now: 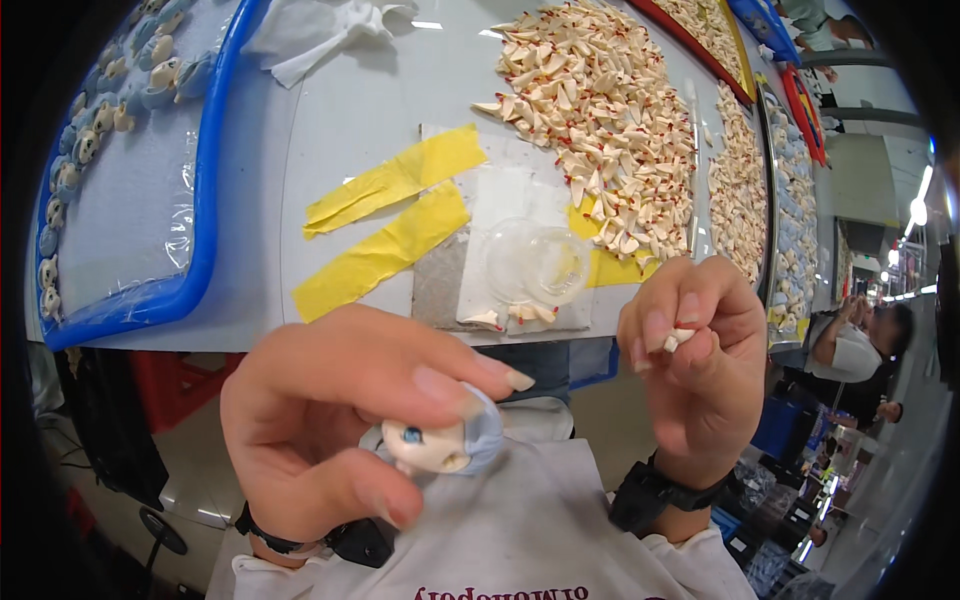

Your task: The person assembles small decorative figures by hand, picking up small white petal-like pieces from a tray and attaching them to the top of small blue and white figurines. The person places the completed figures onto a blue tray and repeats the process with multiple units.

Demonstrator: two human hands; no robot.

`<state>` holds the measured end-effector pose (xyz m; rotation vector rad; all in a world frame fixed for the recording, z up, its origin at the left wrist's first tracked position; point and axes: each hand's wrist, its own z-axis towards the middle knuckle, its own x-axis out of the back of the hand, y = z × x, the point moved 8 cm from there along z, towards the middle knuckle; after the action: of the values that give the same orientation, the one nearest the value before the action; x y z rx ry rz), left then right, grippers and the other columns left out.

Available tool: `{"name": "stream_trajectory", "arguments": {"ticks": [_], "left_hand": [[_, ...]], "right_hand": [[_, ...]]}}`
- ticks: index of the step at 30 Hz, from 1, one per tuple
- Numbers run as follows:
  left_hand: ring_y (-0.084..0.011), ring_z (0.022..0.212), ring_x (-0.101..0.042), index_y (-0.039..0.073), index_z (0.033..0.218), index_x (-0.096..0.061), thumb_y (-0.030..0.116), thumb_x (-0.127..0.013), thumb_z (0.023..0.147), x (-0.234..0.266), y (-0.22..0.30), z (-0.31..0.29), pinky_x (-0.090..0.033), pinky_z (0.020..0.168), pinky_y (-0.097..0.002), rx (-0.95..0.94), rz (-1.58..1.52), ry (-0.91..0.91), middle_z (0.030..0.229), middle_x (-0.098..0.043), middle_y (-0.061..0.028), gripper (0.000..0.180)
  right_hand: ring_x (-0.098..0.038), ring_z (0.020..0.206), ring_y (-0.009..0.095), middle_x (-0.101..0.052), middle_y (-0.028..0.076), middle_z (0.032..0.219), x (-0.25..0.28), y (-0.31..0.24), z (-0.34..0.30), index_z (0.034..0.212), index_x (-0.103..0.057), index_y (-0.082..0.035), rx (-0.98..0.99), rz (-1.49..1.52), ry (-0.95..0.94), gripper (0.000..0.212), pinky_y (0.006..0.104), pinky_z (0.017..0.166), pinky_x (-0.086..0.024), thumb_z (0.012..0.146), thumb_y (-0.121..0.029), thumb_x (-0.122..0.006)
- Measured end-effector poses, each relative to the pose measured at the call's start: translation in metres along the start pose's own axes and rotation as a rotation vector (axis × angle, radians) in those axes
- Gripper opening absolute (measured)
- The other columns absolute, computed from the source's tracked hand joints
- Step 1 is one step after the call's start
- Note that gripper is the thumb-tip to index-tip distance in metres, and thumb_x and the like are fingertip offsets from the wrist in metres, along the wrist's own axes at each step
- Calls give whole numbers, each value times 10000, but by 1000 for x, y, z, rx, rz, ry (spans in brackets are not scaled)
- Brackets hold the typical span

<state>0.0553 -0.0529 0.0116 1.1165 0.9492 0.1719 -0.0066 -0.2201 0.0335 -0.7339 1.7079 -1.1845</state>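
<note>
My left hand point(340, 415) grips a small doll head point(440, 445) with a pale face, a blue eye and light blue hair, held close below the table edge. My right hand point(695, 355) pinches a tiny cream-coloured part point(678, 338) between thumb and fingertips, a little to the right of the doll head and apart from it. Both wrists wear dark bands. On the table beyond lies a large heap of similar cream parts with red tips point(600, 110).
A clear shallow dish point(537, 262) rests on a white sheet taped down with yellow tape point(385, 215). A blue tray point(205, 180) at left holds several doll heads. More trays of parts run along the right point(740, 180). Another person point(850, 350) sits at far right.
</note>
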Motion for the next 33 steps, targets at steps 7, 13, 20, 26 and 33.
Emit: {"name": "stream_trajectory", "arguments": {"ticks": [7,13,20,26,33], "left_hand": [[-213,651,-612,37,992,-467,253,-736,730,5,-2,1,-498,497,-225,-16,38,85,958,-500,-171,433],[-213,658,-612,22,1002,-476,265,-731,734,6,1,0,-492,494,-225,-44,82,75,941,-519,-170,442],[-213,665,-612,4,1013,-487,278,-725,738,12,1,-2,-486,491,-225,-76,121,180,921,-541,-170,455],[-213,671,-613,-12,1023,-497,290,-720,742,15,0,-2,-481,488,-226,-83,129,296,904,-560,-169,469],[-245,746,-624,-24,1039,-500,279,-746,707,3,-2,-1,-521,582,-266,4,127,315,994,-562,-193,512]], "right_hand": [[-503,716,156,-524,90,807,-30,-33,6,807,-585,4,647,-913,-87,161,228,631,-387,685,-7,-690],[-507,676,173,-562,62,711,-57,-41,1,726,-636,-27,862,-1339,-99,219,258,602,-382,547,91,-677],[-508,677,182,-571,61,706,-63,-39,-1,715,-638,-31,942,-1407,-89,213,272,599,-379,536,75,-680],[-506,679,185,-568,61,700,-63,-39,-3,712,-635,-26,901,-1427,-96,200,275,617,-378,540,68,-677],[-502,701,164,-564,86,753,-57,-39,-1,731,-622,1,824,-1304,-56,166,244,618,-376,593,87,-655]]}}
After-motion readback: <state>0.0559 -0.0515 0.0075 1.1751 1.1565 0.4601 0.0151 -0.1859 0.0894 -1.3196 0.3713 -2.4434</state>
